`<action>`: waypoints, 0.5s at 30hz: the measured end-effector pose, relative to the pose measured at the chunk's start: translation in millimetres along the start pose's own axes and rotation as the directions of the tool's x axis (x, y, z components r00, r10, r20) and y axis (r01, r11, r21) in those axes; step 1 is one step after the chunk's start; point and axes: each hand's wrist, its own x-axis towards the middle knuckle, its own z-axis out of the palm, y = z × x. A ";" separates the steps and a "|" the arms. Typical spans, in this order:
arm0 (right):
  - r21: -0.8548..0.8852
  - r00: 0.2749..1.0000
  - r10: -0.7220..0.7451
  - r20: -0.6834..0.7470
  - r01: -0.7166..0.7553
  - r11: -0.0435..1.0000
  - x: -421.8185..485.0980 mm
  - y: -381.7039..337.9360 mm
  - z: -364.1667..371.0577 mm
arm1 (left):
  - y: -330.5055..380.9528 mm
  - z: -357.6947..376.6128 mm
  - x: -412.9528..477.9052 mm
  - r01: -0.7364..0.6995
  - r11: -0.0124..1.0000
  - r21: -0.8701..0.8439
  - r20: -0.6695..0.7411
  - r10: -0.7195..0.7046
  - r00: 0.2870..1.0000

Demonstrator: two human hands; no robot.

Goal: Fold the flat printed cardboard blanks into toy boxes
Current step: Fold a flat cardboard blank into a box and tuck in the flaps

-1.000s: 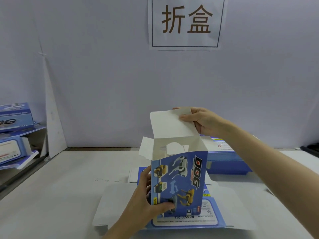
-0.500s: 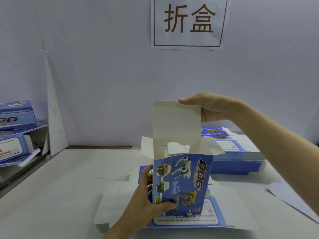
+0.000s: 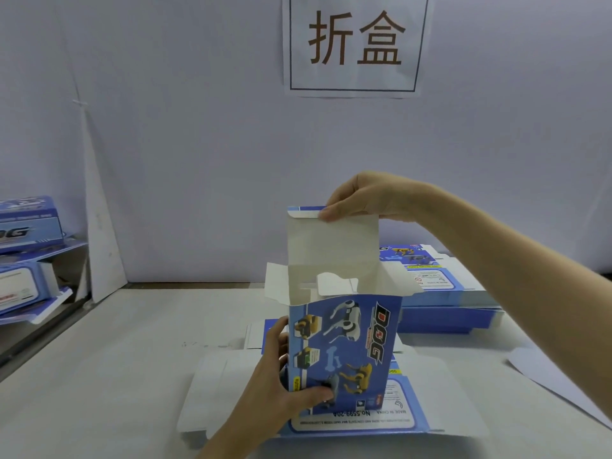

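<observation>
A blue printed toy box [image 3: 344, 352] stands upright at the centre, its top open and both side flaps spread out. My left hand [image 3: 281, 389] grips its lower left corner, thumb on the printed front. The tall white lid flap [image 3: 331, 246] stands up at the back. My right hand [image 3: 361, 197] pinches its top edge, where the narrow printed tuck strip is bent toward me. Under the box lies a flat blank [image 3: 331, 419], printed side up.
A stack of flat blanks [image 3: 440, 293] sits behind the box on the right. Folded boxes [image 3: 26, 253] pile up on a shelf at the far left. A loose white sheet [image 3: 556, 376] lies at the right. A paper sign [image 3: 354, 44] hangs on the wall.
My right hand has lifted the lid flap from tilted back to upright and has bent its tuck strip forward. The left hand has kept its grip.
</observation>
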 end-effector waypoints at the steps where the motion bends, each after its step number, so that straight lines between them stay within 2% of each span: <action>1: -0.048 1.000 0.004 -0.023 -0.005 0.999 -0.1 -1.7 2.0 | 0.4 -0.1 -0.1 0.004 1.000 -0.006 -0.002 -0.004 1.000; 4: -0.205 0.996 -0.041 -0.083 0.023 0.978 -6.0 -6.4 0.0 | 1.6 0.8 -0.4 0.003 1.000 -0.021 -0.004 -0.003 1.000; 6: -0.153 0.959 -0.168 -0.230 0.135 0.979 -14.0 -1.6 -5.2 | 3.3 0.5 -0.5 0.003 1.000 -0.021 -0.007 -0.003 1.000; 7: -0.058 0.899 -0.220 -0.378 0.214 0.975 -21.0 4.5 -5.5 | 3.9 0.5 -0.6 0.005 1.000 -0.023 -0.006 -0.005 1.000; 8: 0.049 0.794 -0.233 -0.561 0.312 0.949 -30.0 13.5 -2.0 | 3.9 1.0 -0.6 0.003 1.000 -0.024 -0.003 -0.003 1.000; 10: 0.192 0.520 -0.108 -0.847 0.490 0.850 -50.8 42.3 22.8 | 4.5 1.7 -2.0 -0.007 0.999 -0.033 -0.002 0.007 1.000; 11: 0.225 0.433 -0.021 -0.901 0.508 0.831 -60.5 58.6 42.8 | 5.6 1.8 -3.1 -0.007 0.999 -0.047 -0.004 0.006 1.000; 12: 0.263 0.408 0.051 -0.912 0.483 0.835 -68.1 75.9 64.4 | 6.7 2.1 -3.9 -0.003 0.997 -0.074 -0.005 0.002 1.000; 13: 0.317 0.435 0.107 -0.894 0.445 0.837 -75.7 93.0 88.1 | 7.5 2.2 -3.9 0.000 0.994 -0.111 -0.008 -0.001 1.000; 14: 0.390 0.509 0.149 -0.848 0.407 0.826 -78.6 106.9 110.3 | 7.8 2.2 -2.9 0.003 0.988 -0.155 -0.029 -0.008 1.000; 15: 0.468 0.616 0.177 -0.768 0.350 0.812 -80.7 117.7 130.2 | 8.5 2.3 -0.8 0.008 0.979 -0.202 -0.073 -0.023 0.997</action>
